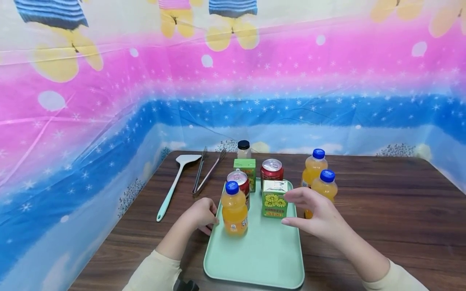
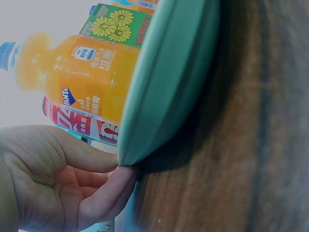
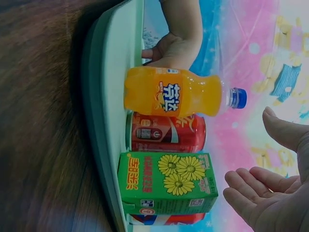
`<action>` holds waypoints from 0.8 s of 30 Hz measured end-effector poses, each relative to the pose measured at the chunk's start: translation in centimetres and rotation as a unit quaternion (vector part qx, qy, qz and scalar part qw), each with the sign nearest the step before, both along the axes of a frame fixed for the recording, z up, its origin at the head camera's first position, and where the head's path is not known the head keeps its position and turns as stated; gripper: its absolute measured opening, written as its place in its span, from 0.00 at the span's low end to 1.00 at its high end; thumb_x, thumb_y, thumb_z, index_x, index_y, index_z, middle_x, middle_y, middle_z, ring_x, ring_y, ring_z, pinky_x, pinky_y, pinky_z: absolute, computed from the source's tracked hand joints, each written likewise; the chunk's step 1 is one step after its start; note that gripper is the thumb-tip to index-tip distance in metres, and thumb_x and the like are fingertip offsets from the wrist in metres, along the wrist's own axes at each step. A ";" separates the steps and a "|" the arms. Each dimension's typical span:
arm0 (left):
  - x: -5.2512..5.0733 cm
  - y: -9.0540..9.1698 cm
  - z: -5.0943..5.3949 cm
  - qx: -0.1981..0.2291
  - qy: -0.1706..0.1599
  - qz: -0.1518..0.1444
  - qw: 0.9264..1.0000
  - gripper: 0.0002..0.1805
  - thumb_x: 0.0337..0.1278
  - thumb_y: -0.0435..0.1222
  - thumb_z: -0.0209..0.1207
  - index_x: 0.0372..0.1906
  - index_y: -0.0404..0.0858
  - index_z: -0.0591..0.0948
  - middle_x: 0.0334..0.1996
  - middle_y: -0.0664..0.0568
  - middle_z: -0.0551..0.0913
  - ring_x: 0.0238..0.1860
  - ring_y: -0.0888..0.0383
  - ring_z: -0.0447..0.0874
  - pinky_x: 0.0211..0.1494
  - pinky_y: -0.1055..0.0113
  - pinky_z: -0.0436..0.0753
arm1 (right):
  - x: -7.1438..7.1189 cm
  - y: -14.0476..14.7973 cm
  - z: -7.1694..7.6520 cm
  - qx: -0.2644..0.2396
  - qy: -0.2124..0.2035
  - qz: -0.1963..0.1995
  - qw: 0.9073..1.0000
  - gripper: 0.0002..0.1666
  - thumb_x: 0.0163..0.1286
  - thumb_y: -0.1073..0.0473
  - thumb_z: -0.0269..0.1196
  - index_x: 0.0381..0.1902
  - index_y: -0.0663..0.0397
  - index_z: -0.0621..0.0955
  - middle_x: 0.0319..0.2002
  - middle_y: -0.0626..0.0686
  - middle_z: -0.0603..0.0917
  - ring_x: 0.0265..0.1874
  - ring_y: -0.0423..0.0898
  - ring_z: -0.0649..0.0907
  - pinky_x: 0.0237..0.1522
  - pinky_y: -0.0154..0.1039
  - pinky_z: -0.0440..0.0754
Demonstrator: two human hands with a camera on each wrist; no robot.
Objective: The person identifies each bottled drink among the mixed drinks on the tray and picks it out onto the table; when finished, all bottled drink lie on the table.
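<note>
My left hand point(image 1: 204, 214) pinches the left rim of a mint-green tray point(image 1: 260, 258), with the thumb above and the fingers below in the left wrist view. An orange soda bottle point(image 1: 234, 214) with a blue cap stands upright on the tray, close to that hand. Behind it is a red soda can point(image 1: 243, 184). A green drink carton point(image 1: 274, 204) printed with yellow flowers stands at the tray's right side. Beside this carton my right hand point(image 1: 316, 212) is held with thumb and fingers spread; the right wrist view shows a gap between them and the carton point(image 3: 169, 181).
Another red can point(image 1: 272, 171) and a second green carton point(image 1: 242, 163) stand at the tray's far end, before a black-lidded jar point(image 1: 244, 149). Two more orange soda bottles point(image 1: 314, 165) are right of the tray. Left lie a spatula point(image 1: 174, 186) and metal tongs point(image 1: 209, 173).
</note>
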State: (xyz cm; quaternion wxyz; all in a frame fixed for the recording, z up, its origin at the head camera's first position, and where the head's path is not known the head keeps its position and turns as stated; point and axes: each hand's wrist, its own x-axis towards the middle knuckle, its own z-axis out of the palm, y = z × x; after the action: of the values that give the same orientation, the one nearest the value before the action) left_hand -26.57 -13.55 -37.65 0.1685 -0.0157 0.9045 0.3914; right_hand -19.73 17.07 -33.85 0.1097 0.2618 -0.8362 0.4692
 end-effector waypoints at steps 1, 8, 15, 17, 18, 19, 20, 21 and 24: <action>0.0 0.0 0.0 0.001 -0.002 0.000 1.000 0.11 0.49 0.22 0.64 0.34 0.30 0.72 0.29 0.42 0.74 0.24 0.51 0.80 0.23 0.62 0.84 | 0.0 -0.1 0.0 -0.001 -0.004 0.000 1.000 0.28 0.52 0.53 0.73 0.50 0.56 0.76 0.47 0.53 0.81 0.48 0.49 0.81 0.49 0.44 0.80; 0.2 -0.1 -0.4 0.002 -0.005 0.003 1.000 0.11 0.49 0.22 0.63 0.34 0.30 0.72 0.29 0.42 0.74 0.24 0.52 0.80 0.23 0.61 0.84 | -0.5 -1.1 -0.1 -0.006 -0.019 0.005 1.000 0.30 0.52 0.53 0.73 0.50 0.55 0.76 0.48 0.53 0.80 0.49 0.50 0.80 0.51 0.47 0.79; 0.2 -0.3 -0.3 0.001 -0.002 0.003 1.000 0.11 0.49 0.23 0.64 0.34 0.30 0.72 0.29 0.42 0.74 0.24 0.52 0.80 0.23 0.62 0.84 | -1.0 -2.2 0.1 -0.006 -0.042 0.000 0.999 0.31 0.52 0.49 0.73 0.51 0.53 0.76 0.49 0.52 0.80 0.50 0.51 0.80 0.52 0.49 0.78; 0.2 -0.3 -0.2 0.001 0.001 0.002 1.000 0.11 0.49 0.23 0.64 0.34 0.30 0.72 0.29 0.42 0.74 0.24 0.52 0.80 0.23 0.62 0.84 | -1.2 -2.5 0.2 -0.005 -0.041 -0.002 0.999 0.31 0.51 0.49 0.73 0.51 0.53 0.76 0.49 0.52 0.80 0.50 0.50 0.80 0.52 0.50 0.78; 0.2 -0.3 -0.2 0.002 0.001 0.002 1.000 0.11 0.49 0.23 0.64 0.34 0.30 0.72 0.29 0.42 0.74 0.24 0.52 0.80 0.23 0.62 0.84 | -1.2 -2.6 0.3 -0.004 -0.041 -0.002 0.999 0.32 0.51 0.49 0.73 0.51 0.53 0.76 0.49 0.51 0.80 0.50 0.50 0.80 0.52 0.50 0.78; 0.2 -0.3 -0.2 0.003 0.002 0.002 1.000 0.11 0.49 0.23 0.64 0.34 0.30 0.72 0.29 0.42 0.74 0.24 0.52 0.80 0.23 0.62 0.84 | -1.3 -2.8 0.3 -0.004 -0.042 -0.003 0.999 0.32 0.51 0.49 0.73 0.51 0.53 0.76 0.49 0.51 0.80 0.50 0.50 0.80 0.52 0.50 0.78; 0.2 -0.3 -0.3 0.004 0.003 0.001 1.000 0.11 0.48 0.22 0.64 0.34 0.30 0.72 0.29 0.42 0.74 0.23 0.51 0.80 0.23 0.62 0.84 | -1.4 -2.9 0.3 -0.003 -0.042 -0.004 0.999 0.32 0.50 0.49 0.74 0.51 0.53 0.76 0.48 0.51 0.80 0.49 0.50 0.80 0.52 0.50 0.78; 0.2 -0.3 -0.2 0.005 0.004 0.001 1.000 0.11 0.48 0.22 0.64 0.34 0.30 0.72 0.29 0.42 0.74 0.23 0.51 0.80 0.23 0.62 0.84 | -1.4 -3.0 0.4 -0.002 -0.043 -0.005 0.999 0.33 0.50 0.48 0.74 0.51 0.53 0.76 0.48 0.51 0.80 0.49 0.50 0.80 0.52 0.50 0.78; 0.2 -0.3 -0.2 0.006 0.005 0.002 1.000 0.11 0.48 0.22 0.64 0.34 0.29 0.72 0.29 0.42 0.74 0.23 0.51 0.80 0.22 0.61 0.84 | -1.5 -3.5 0.5 -0.001 -0.052 -0.004 0.999 0.34 0.50 0.46 0.73 0.52 0.52 0.76 0.49 0.51 0.80 0.50 0.50 0.80 0.52 0.51 0.78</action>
State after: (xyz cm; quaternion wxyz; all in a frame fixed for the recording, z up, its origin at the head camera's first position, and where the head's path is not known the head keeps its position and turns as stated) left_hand -26.35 -13.80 -37.84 0.1629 -0.0144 0.9031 0.3972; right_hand -21.23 13.56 -33.32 0.0685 0.2336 -0.8412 0.4828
